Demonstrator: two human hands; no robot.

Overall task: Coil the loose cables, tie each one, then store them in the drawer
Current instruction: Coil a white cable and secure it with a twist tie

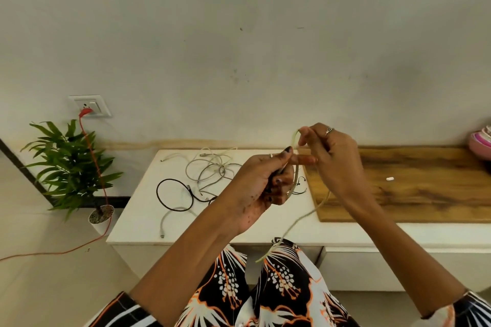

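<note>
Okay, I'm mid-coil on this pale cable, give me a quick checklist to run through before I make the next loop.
1. Left hand grips the gathered loops: ok.
2. Right hand pinches the pale cable at the top: ok.
3. Free tail hangs untangled past the cabinet top: ok.
4. Tail clear of the cable pile: ok.
5. Tie ready to hand: cannot tell.
6. Drawer open: cannot tell.

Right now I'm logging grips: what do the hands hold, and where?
Both hold one pale green cable: left hand grips its gathered part, right hand pinches the loop's top.
</note>
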